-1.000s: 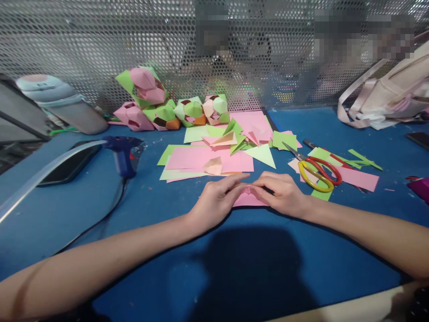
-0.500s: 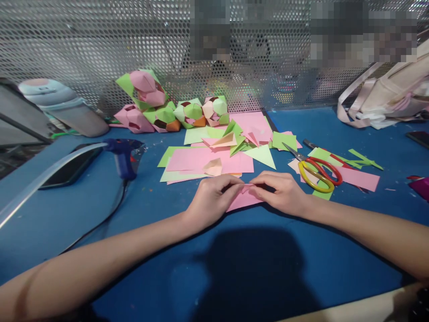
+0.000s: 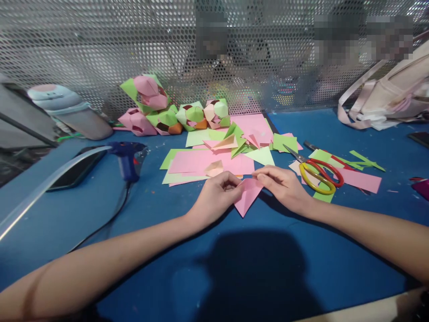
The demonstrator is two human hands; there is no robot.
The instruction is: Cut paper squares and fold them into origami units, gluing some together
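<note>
Between my hands is a piece of pink paper (image 3: 247, 196), creased, with one corner pointing down towards me. My left hand (image 3: 219, 194) pinches its left edge between thumb and fingers. At the upper right corner of the paper, my right hand (image 3: 281, 185) is closed in a pinch, thumb against fingertips. Just beyond my hands lie stacked pink and green paper sheets (image 3: 187, 162) with a small folded peach piece (image 3: 214, 168) on top. Scissors (image 3: 317, 176) with red and yellow handles rest right of my right hand.
A blue glue gun (image 3: 127, 163) with its cord lies at left, near a dark phone (image 3: 77, 172). Several folded paper balls (image 3: 191, 115) line the perforated metal panel (image 3: 134, 40). A tilted bottle (image 3: 73, 112) stands back left, a pale bag (image 3: 392, 94) back right. Green paper strips (image 3: 367, 161) lie right.
The pink paper has turned so that a corner now points down towards me. My right hand has shifted to its upper right corner, and more of the paper shows.
</note>
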